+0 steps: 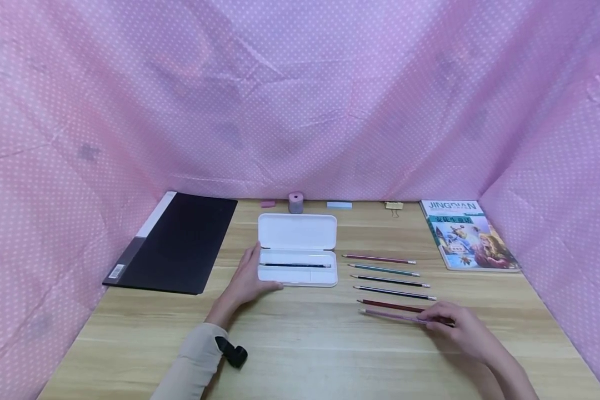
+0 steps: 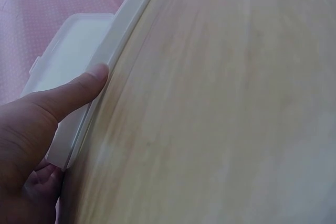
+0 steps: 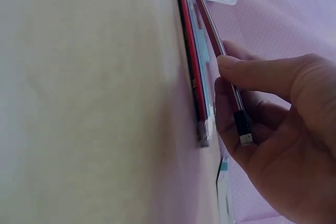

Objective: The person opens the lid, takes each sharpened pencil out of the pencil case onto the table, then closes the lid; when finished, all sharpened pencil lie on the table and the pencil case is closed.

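Note:
A white pencil case (image 1: 298, 276) lies on the table with its lid (image 1: 297, 231) raised at the back. One dark pencil (image 1: 295, 265) lies inside it. My left hand (image 1: 248, 279) grips the case's left front corner, its thumb (image 2: 89, 85) along the front wall and its fingers at the left side. Between thumb and fingers, my right hand (image 1: 460, 328) pinches a pinkish-purple pencil (image 3: 210, 24) near its black-banded end. That pencil is raised over the table beside a dark red pencil (image 1: 387, 305), whose end the hand partly covers in the head view.
Several more pencils (image 1: 390, 280) lie in a row right of the case. A black folder (image 1: 185, 244) lies at left, a picture book (image 1: 467, 236) at right. Along the back are a pink eraser (image 1: 268, 204), a small roll (image 1: 295, 203), a pale blue strip (image 1: 339, 205) and a binder clip (image 1: 394, 205).

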Available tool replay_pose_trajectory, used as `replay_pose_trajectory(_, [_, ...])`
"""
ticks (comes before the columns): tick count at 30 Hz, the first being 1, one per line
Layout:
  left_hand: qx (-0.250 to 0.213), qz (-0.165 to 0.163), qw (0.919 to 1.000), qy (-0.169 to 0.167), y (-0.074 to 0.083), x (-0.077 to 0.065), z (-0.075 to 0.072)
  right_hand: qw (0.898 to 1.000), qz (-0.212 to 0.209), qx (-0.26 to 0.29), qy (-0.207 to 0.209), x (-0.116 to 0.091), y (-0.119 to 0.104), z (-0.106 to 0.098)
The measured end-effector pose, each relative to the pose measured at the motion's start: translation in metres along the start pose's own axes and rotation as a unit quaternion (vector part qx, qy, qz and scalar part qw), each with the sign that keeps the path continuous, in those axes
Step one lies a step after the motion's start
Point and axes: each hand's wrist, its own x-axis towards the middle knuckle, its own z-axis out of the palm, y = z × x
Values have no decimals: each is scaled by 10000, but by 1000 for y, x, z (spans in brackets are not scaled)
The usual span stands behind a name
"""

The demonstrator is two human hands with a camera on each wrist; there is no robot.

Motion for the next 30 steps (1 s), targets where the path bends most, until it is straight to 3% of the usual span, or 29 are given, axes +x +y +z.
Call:
replay_pose_trajectory(13, [44, -11, 10000, -31, 0, 0, 0, 9996, -7, -220, 196, -9, 8, 7])
replay_pose_trajectory(20, [42, -31, 10000, -49, 0, 1, 1, 9978, 342, -539, 179, -11, 10, 12])
replay_pose_trajectory(30, [44, 35, 10000, 42, -2, 1, 2, 9966, 633, -428, 308, -13, 8, 15])
